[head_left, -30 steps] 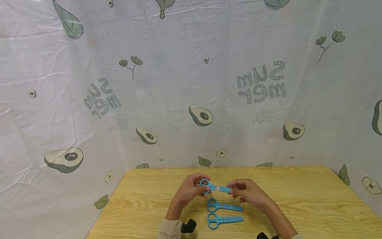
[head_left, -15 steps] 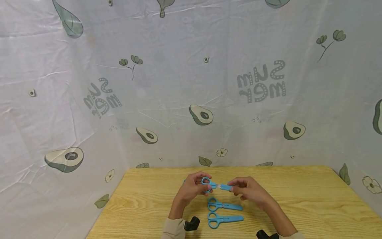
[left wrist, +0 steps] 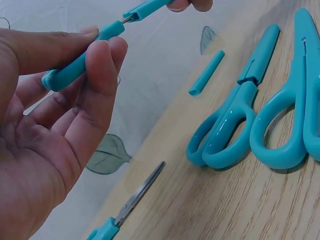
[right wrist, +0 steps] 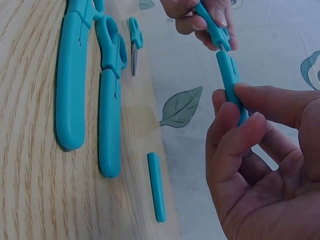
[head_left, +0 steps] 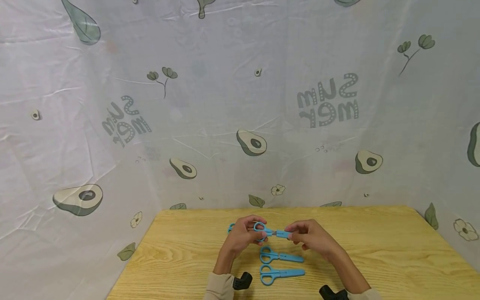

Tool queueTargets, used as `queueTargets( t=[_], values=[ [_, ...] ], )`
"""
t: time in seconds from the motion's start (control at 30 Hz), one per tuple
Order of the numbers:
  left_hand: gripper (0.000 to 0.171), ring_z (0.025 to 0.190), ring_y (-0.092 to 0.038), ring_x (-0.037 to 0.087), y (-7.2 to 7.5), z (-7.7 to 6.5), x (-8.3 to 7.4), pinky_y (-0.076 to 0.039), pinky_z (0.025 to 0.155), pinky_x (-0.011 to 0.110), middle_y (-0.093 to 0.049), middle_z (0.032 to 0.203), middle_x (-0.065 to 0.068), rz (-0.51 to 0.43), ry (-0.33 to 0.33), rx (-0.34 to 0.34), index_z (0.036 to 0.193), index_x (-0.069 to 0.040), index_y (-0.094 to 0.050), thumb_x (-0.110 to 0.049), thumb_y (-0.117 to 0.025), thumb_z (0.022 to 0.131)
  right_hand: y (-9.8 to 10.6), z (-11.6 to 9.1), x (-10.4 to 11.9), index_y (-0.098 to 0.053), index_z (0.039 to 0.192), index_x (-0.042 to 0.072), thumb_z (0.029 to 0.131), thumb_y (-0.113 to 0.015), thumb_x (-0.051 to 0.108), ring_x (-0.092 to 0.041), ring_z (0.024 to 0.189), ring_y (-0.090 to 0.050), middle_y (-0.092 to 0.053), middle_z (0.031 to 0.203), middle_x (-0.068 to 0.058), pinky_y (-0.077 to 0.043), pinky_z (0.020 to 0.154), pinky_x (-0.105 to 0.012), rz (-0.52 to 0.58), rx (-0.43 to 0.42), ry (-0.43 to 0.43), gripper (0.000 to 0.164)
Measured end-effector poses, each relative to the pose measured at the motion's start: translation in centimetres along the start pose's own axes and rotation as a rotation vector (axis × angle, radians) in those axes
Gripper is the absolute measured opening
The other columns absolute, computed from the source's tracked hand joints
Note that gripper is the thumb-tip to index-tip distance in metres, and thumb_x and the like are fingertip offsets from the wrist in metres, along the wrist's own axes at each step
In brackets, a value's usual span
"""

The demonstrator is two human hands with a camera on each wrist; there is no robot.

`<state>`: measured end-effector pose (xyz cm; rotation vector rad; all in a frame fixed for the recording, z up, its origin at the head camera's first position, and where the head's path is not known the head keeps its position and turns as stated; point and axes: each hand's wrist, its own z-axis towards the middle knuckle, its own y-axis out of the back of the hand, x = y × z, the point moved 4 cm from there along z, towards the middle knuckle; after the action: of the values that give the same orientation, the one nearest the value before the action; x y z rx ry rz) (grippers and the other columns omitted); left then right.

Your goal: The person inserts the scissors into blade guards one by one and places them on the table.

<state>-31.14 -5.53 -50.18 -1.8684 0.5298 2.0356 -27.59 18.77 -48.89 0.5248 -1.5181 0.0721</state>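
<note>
My left hand (head_left: 240, 238) grips blue-handled scissors (head_left: 268, 231) by the handle, raised above the table. Opposite it, my right hand (head_left: 313, 237) pinches a blue blade sheath (head_left: 283, 234) between thumb and fingers. A short stretch of metal blade shows between handle and sheath, with the tip side inside the sheath's mouth, as the right wrist view also shows at the sheath (right wrist: 228, 75). Below the hands lie two sheathed blue scissors, a farther pair (head_left: 290, 258) and a nearer pair (head_left: 290, 273), side by side with handles to the left.
Beyond the left hand lies an unsheathed pair of scissors (left wrist: 137, 200), its blades bare. A loose blue sheath (right wrist: 156, 187) rests on the wooden table (head_left: 375, 250) near its far edge. A printed plastic sheet (head_left: 210, 104) hangs behind and at both sides.
Both hands have shifted slightly, the left a little rightward, still holding the scissors and sheath. The unsheathed scissors' handle has come into sight behind the left hand.
</note>
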Motion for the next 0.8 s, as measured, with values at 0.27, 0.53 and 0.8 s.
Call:
queueTargets(
  t=[0.27,0.53,0.8],
  values=[
    [0.031,0.091,-0.079,0.038,-0.15,0.00,-0.01,-0.067,0.072,0.034,-0.071,0.096,0.002,0.022,-0.010,-0.016,0.127,-0.003,-0.071,0.007,-0.070,0.098,-0.18,0.05,0.17,-0.067,0.133,-0.008,0.107,-0.066,0.014,-0.020,0.083,-0.061,-0.069,0.094,-0.004,-0.051,0.062,-0.031,-0.005,-0.005,0.001,0.033],
    [0.029,0.094,-0.077,0.047,-0.27,-0.06,0.07,-0.069,0.075,0.041,-0.071,0.095,0.002,0.030,-0.006,-0.023,0.127,-0.004,-0.072,0.004,-0.072,0.099,-0.35,-0.06,0.34,-0.067,0.132,-0.008,0.107,-0.067,0.015,-0.021,0.082,-0.060,-0.069,0.094,-0.005,-0.051,0.061,-0.031,0.003,-0.001,0.008,0.034],
    [0.029,0.095,-0.077,0.049,-0.39,-0.13,-0.04,-0.069,0.075,0.043,-0.075,0.099,0.012,0.055,-0.010,-0.028,0.125,-0.005,-0.073,0.003,-0.074,0.098,-0.47,0.02,0.27,-0.067,0.132,-0.009,0.106,-0.066,0.014,-0.021,0.083,-0.060,-0.069,0.094,-0.005,-0.049,0.061,-0.032,0.006,0.011,0.012,0.034]
  ],
)
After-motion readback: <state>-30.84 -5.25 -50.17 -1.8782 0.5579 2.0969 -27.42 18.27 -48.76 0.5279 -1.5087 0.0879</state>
